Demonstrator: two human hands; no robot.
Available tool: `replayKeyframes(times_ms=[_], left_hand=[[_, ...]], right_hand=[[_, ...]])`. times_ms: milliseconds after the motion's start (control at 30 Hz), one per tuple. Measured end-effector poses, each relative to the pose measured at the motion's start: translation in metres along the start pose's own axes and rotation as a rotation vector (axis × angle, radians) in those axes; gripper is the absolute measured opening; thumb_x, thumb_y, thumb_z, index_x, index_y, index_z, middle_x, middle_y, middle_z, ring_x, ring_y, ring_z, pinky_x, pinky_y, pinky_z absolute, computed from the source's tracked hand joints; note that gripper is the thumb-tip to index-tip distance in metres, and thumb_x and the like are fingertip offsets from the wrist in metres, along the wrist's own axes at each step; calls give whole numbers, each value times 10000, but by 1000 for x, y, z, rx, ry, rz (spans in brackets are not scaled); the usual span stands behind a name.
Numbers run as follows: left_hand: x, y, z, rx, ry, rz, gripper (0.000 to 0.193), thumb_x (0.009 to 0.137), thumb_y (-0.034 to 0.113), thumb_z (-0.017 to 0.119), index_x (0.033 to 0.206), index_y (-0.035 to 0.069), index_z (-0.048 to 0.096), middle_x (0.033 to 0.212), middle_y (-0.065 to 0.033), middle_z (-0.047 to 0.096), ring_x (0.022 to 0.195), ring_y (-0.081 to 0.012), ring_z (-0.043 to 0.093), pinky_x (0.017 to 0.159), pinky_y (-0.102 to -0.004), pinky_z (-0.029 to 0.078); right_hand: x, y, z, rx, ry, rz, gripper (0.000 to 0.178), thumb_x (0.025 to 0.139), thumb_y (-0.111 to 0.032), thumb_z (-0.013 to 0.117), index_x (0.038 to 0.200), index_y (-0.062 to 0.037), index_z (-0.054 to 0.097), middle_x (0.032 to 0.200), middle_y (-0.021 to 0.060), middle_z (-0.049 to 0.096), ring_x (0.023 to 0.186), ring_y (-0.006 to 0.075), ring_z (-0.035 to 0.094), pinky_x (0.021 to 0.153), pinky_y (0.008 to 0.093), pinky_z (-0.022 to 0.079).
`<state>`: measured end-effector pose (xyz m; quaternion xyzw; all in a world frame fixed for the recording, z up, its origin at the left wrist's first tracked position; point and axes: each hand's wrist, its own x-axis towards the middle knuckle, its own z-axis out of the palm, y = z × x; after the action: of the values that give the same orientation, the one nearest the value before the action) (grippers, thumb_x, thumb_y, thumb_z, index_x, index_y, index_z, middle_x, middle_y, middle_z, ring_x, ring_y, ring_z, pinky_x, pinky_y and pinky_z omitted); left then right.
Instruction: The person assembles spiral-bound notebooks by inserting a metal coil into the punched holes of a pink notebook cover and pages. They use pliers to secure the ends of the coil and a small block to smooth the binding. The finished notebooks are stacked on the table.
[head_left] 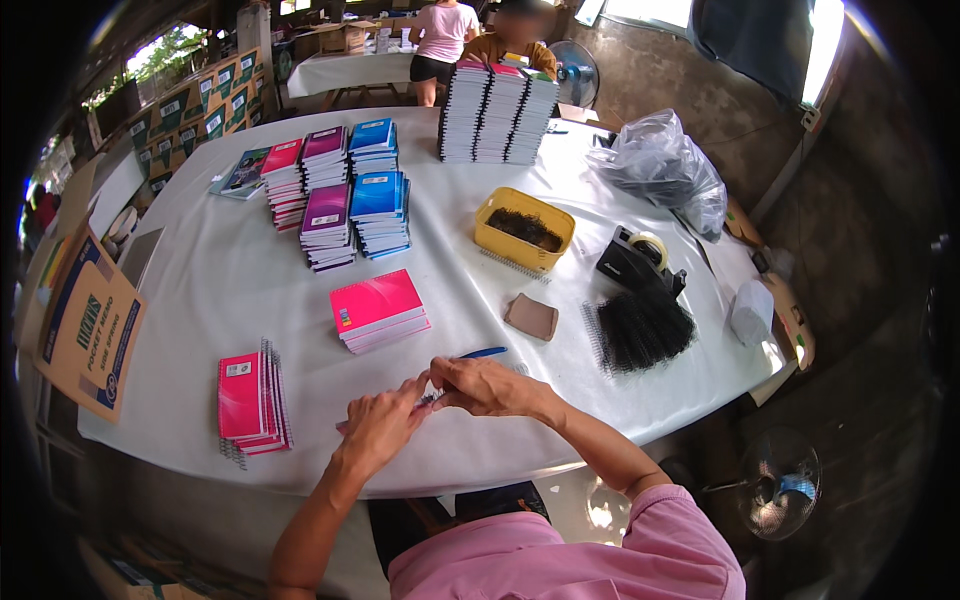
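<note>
Near the front edge of the bench (520, 445), the left hand (382, 425) and right hand (485, 386) are gripping a half-hidden wire coil (432, 397) between them. A blue tool (486, 352) is lying just beyond; coiled pink notebooks (240, 398) are resting toward the left front corner.

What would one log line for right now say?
left hand: at partly hidden coil | right hand: at same coil | ahead: pink notebook stack | beyond: yellow tub
</note>
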<state>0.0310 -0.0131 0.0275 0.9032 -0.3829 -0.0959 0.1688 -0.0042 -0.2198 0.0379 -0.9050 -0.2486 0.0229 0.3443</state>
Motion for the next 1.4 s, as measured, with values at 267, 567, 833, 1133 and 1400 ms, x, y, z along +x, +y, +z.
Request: replayKeyframes(times_ms=[267,567,833,1133,1400], left_hand=[[-5,-14,19,47,93,191,447,947,383,574,1367,236,529,1122,-87,673,733,-351,688,661,-493,561],[-3,-5,4,153,-156,152,504,963,444,520,1438,293,441,1133,-70,666,810,-350,683,725,-504,550],[2,-6,-1,122,-310,188,616,938,528,508,1485,287,361,1242,-80,635,879,-368,677,781,-498,535],[-8,-18,4,125,72,-1,880,823,489,679,1530,178,258,1210,-157,631,920,-393,654,821,-500,520],[-4,-28,9,177,123,14,922,804,499,698,1527,128,263,1047,-156,678,786,-363,681,625,-447,544]], right_hand=[[-26,119,-72,-428,125,-7,385,740,86,640,1095,-55,587,1225,104,586,1145,312,575,906,384,493],[-57,183,-103,-510,-237,182,756,674,78,713,1347,-126,434,1505,33,384,1422,261,322,1115,448,359],[-35,173,-112,-663,-368,198,784,621,-191,874,1281,-91,463,1366,82,482,1291,310,455,1085,427,380],[13,82,-58,537,-313,-22,577,920,-489,629,1255,-19,631,1076,140,686,984,216,625,899,326,491],[50,77,-20,416,-526,55,579,876,-507,668,1203,-29,674,1078,108,666,994,214,598,867,334,467]])
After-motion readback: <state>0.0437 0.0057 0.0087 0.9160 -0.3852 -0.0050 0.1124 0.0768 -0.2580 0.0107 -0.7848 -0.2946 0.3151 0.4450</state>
